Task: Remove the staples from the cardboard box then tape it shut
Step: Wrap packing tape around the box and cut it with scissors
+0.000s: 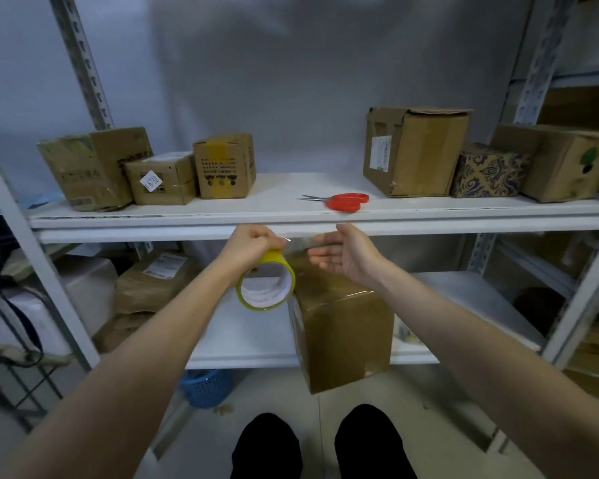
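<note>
A brown cardboard box (pixel 343 326) stands on the lower shelf and juts out over its front edge. My left hand (pixel 249 245) grips a roll of yellowish clear tape (pixel 267 285) just left of the box's top. A short strip of clear tape stretches from the roll toward my right hand (pixel 343 254). That hand hovers over the box's far top edge, fingers straight and relaxed, fingertips near the strip's end. Whether they touch the tape cannot be told.
Red-handled scissors (pixel 343 201) lie on the upper shelf (pixel 281 202), between several cardboard boxes at its left (pixel 159 178) and right (pixel 415 150). More packages (pixel 153 281) sit on the lower shelf's left. A blue basket (pixel 206 387) stands on the floor.
</note>
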### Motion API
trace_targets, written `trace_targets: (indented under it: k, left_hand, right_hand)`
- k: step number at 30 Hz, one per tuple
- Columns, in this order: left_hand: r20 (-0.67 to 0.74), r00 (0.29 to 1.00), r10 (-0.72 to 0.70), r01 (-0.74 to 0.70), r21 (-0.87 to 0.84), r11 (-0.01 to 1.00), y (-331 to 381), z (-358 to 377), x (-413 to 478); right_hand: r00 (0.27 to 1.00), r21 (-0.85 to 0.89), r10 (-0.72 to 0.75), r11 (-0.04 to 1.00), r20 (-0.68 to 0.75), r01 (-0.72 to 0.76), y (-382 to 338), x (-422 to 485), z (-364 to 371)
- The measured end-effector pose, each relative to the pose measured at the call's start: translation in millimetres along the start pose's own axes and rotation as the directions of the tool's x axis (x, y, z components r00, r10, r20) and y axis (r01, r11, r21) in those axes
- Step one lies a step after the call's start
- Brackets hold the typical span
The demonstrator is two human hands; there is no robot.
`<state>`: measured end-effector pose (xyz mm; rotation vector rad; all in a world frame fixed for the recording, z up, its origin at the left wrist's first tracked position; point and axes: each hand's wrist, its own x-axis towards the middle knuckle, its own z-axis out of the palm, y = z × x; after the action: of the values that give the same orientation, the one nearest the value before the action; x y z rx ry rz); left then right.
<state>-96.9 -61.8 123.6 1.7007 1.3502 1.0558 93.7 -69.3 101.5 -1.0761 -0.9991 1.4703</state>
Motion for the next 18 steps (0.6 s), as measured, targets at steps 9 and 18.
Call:
trace_targets:
  k: [9,18]
  left_hand:
    - [0.231,0.973,-0.009,-0.016,0.108,0.994,-29.8,18.1,-4.7]
    - [0.413,0.91,-0.023,-0.043,0.15,0.988,-48.8,18.9,0.4]
  right_hand:
    - [0.987,0.186,0.131,0.976,-0.091,-0.113,38.4,-9.6,-25.5]
    - [0.989,0.015,0.024,1.0,-0.143,-0.022,47.0,-9.0,-41.7]
